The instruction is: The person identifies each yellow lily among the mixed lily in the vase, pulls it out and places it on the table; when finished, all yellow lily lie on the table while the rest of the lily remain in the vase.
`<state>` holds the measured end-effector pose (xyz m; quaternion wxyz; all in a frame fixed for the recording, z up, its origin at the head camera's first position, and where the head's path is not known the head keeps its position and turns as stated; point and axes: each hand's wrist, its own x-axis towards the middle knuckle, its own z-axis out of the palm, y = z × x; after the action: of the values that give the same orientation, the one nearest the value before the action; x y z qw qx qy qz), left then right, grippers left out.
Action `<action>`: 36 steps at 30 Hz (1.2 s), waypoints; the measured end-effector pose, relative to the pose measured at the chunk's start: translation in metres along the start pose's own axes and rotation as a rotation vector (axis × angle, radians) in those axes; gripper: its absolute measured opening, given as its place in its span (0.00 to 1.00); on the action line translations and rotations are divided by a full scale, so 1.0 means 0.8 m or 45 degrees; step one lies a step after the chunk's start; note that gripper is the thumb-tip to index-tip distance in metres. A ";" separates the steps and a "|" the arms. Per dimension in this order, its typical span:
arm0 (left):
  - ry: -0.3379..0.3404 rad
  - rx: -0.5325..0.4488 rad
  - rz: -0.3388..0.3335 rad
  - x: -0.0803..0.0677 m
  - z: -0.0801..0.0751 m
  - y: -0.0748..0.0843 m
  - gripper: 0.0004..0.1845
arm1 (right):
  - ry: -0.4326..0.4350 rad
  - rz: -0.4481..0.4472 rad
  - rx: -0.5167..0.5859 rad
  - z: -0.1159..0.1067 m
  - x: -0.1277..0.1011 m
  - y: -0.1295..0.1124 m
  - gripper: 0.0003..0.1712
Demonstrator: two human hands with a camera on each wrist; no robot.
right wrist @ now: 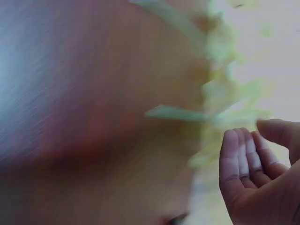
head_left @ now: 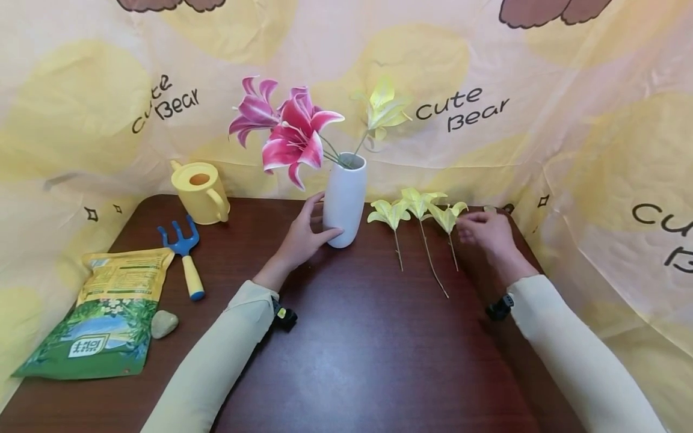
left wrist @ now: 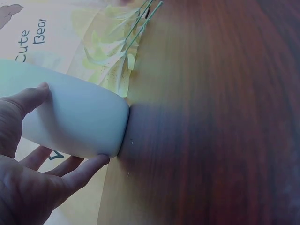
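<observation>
My left hand (head_left: 303, 237) holds a white vase (head_left: 344, 201) low on its side, with the thumb in front and the fingers around the left. The vase stands upright. Out of it lean a pink lily (head_left: 298, 135), a purple lily (head_left: 253, 111) and, on the right, a yellow lily (head_left: 383, 108). Three more yellow lilies lie on the table, a left one (head_left: 390, 213), a middle one (head_left: 419, 203) and a right one (head_left: 446, 218). Right beside the last blossom is my right hand (head_left: 487, 231), its fingers loosely bent with nothing between them in the blurred right wrist view.
A yellow watering can (head_left: 201, 195) stands at the back left of the brown table (head_left: 346, 355). Before it lie a blue hand fork (head_left: 184, 246) with a yellow handle, a printed bag (head_left: 108, 319) and a grey stone (head_left: 164, 324). Patterned cloth (head_left: 612, 150) surrounds the table's back and sides.
</observation>
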<state>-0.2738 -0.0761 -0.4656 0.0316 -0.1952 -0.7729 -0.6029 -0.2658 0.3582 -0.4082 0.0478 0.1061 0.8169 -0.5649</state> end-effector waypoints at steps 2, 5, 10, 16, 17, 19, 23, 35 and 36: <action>0.007 0.000 0.007 0.000 -0.003 -0.001 0.49 | 0.014 -0.084 0.038 0.013 -0.003 -0.034 0.29; 0.013 -0.007 0.019 -0.001 -0.007 -0.005 0.49 | -0.034 -0.176 0.172 0.040 -0.003 -0.084 0.25; -0.005 -0.022 0.011 0.001 -0.008 -0.008 0.47 | -0.124 -0.232 0.401 0.098 -0.008 -0.156 0.21; -0.020 -0.070 0.004 0.005 -0.007 -0.009 0.43 | -0.211 -0.156 0.747 0.167 0.001 -0.208 0.09; -0.025 -0.070 0.003 0.005 -0.007 -0.009 0.43 | -0.209 -0.134 0.778 0.175 0.003 -0.213 0.07; -0.034 -0.067 -0.005 0.005 -0.006 -0.009 0.43 | -0.209 -0.098 0.817 0.188 0.007 -0.218 0.04; -0.042 -0.073 -0.019 0.004 -0.004 -0.008 0.43 | -0.206 -0.063 0.853 0.206 0.010 -0.223 0.07; -0.037 -0.093 -0.020 0.006 -0.004 -0.009 0.42 | -0.121 -0.108 0.828 0.218 0.004 -0.232 0.06; -0.035 -0.096 -0.021 0.006 -0.004 -0.010 0.42 | -0.117 -0.111 0.828 0.218 0.003 -0.233 0.05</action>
<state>-0.2812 -0.0795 -0.4707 0.0086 -0.1983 -0.7516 -0.6290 -0.3179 0.1328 -0.3011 0.0240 0.0550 0.5944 -0.8019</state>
